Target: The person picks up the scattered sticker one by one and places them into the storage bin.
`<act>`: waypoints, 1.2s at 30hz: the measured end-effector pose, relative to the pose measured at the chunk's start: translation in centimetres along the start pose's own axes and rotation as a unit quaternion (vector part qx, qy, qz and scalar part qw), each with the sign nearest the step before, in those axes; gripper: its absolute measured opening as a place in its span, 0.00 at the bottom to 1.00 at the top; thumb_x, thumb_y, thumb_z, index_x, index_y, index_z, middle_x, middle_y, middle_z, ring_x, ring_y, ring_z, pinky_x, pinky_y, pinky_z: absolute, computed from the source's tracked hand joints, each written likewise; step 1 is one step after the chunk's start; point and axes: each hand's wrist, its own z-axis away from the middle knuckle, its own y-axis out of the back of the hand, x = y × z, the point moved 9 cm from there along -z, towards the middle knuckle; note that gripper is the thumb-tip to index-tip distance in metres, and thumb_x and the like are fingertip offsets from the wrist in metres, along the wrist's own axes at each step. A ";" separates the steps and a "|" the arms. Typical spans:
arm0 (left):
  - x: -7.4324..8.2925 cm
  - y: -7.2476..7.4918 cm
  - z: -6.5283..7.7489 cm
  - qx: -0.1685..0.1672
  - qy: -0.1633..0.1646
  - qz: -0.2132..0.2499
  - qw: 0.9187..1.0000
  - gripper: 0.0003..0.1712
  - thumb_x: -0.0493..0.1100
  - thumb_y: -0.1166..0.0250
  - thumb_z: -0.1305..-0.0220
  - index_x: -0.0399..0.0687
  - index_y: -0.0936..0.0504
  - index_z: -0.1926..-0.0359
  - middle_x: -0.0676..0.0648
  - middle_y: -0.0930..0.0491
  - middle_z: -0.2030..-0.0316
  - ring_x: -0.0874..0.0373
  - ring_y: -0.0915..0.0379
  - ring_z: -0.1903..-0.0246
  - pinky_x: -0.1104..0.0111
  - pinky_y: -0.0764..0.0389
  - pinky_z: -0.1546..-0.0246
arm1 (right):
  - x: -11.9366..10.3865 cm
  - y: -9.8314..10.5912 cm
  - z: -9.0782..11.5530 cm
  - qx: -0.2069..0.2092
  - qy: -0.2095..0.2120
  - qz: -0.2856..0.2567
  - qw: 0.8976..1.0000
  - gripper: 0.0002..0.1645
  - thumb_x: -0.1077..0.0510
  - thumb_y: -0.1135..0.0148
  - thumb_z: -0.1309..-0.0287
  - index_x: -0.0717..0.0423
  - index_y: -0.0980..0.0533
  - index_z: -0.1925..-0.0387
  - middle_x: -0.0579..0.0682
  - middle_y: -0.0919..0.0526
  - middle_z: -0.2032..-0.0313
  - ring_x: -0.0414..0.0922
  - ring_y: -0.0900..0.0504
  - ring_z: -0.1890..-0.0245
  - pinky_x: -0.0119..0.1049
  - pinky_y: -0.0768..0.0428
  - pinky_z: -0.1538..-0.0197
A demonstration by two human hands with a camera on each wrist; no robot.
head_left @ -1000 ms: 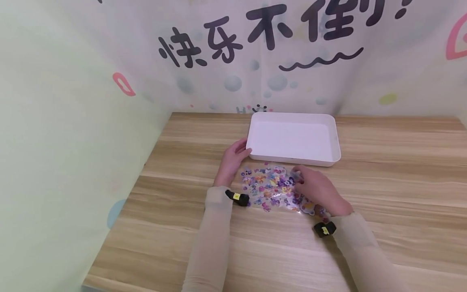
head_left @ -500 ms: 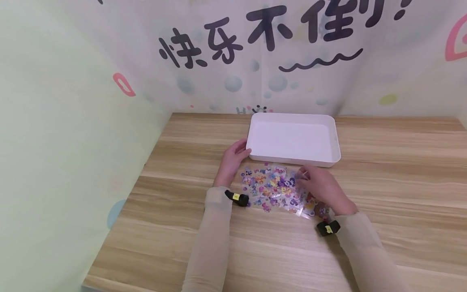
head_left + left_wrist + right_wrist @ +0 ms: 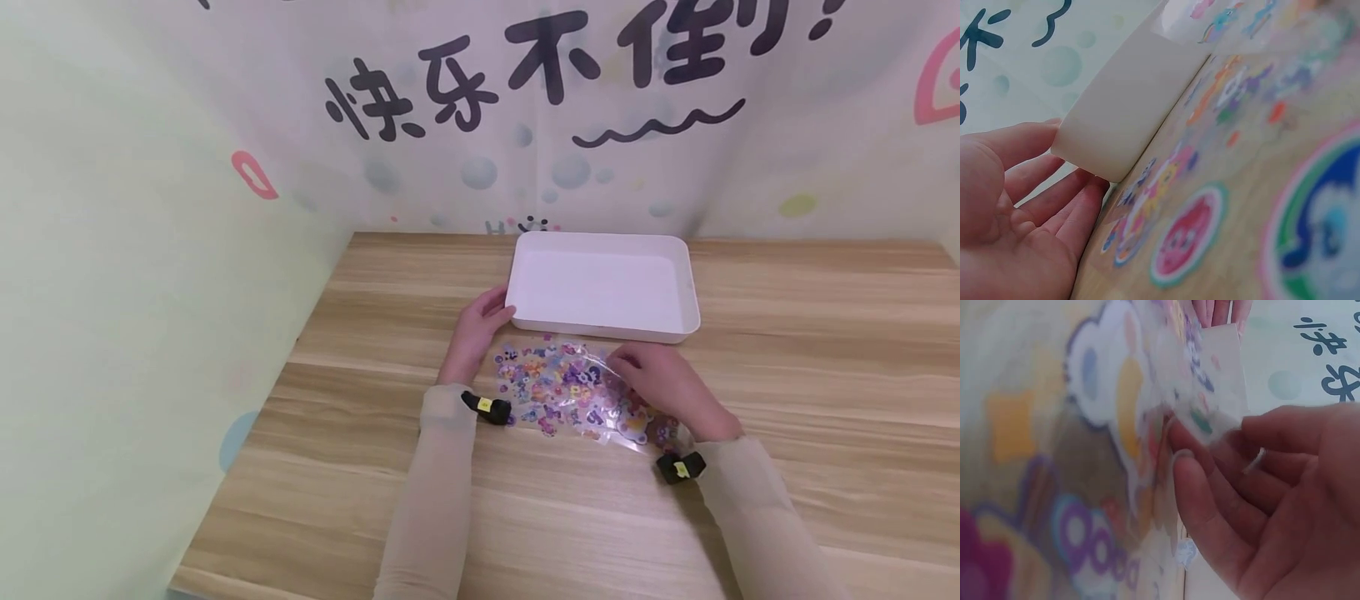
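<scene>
Clear sheets of colourful cartoon stickers lie overlapping on the table in front of a white rectangular tray. My right hand pinches the edge of a sticker sheet, which is raised off the pile in the right wrist view. At the tray's front left corner, my left hand rests with fingers extended along the side and thumb near the front. The left wrist view has that hand touching the tray wall, with stickers on the table beside it.
The wood-grain table backs onto a printed wall cloth with large black characters. Another pale cloth runs along the table's left edge. The tray stands close to the back.
My right hand has shifted slightly right and toward me, drawing the pinched sheet's edge with it. My left hand has stayed at the tray's corner.
</scene>
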 end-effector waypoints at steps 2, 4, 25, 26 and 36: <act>-0.5 0.1 -0.4 0.003 -0.001 0.006 1.000 0.27 0.46 0.39 0.42 0.53 0.32 0.41 0.55 0.32 0.43 0.63 0.36 0.46 0.70 0.33 0.45 | -0.2 -0.1 0.0 -0.003 0.011 -0.005 1.000 0.12 0.54 0.51 0.38 0.54 0.22 0.66 0.46 0.25 0.76 0.41 0.30 0.80 0.35 0.30 0.72; -1.0 0.1 -0.7 0.005 -0.005 0.007 1.000 0.27 0.47 0.39 0.43 0.56 0.31 0.41 0.57 0.31 0.45 0.64 0.35 0.47 0.71 0.33 0.46 | -0.2 -0.2 0.0 -0.010 0.017 -0.013 1.000 0.12 0.55 0.51 0.38 0.54 0.22 0.66 0.47 0.24 0.76 0.41 0.30 0.80 0.36 0.30 0.72; -1.6 0.4 -1.3 0.020 -0.011 -0.002 1.000 0.25 0.49 0.37 0.45 0.61 0.29 0.44 0.61 0.29 0.48 0.66 0.33 0.49 0.72 0.32 0.48 | 2.6 -1.8 -0.2 -0.082 -0.043 -0.225 0.970 0.16 0.49 0.53 0.37 0.58 0.29 0.60 0.52 0.33 0.84 0.46 0.33 0.85 0.37 0.30 0.82; -1.6 0.4 -1.3 0.020 -0.012 -0.001 1.000 0.25 0.48 0.37 0.45 0.61 0.29 0.44 0.60 0.29 0.48 0.66 0.33 0.49 0.71 0.31 0.48 | 2.7 -1.8 -0.2 -0.082 -0.048 -0.229 0.969 0.16 0.49 0.53 0.37 0.58 0.30 0.60 0.52 0.33 0.84 0.47 0.33 0.85 0.37 0.31 0.83; -1.4 0.4 -1.3 0.021 -0.013 -0.003 1.000 0.25 0.46 0.38 0.44 0.59 0.29 0.44 0.60 0.29 0.47 0.66 0.34 0.48 0.71 0.33 0.46 | 2.9 -1.4 0.0 -0.076 -0.077 -0.268 0.957 0.20 0.46 0.56 0.36 0.59 0.32 0.57 0.60 0.29 0.76 0.51 0.30 0.80 0.38 0.29 0.81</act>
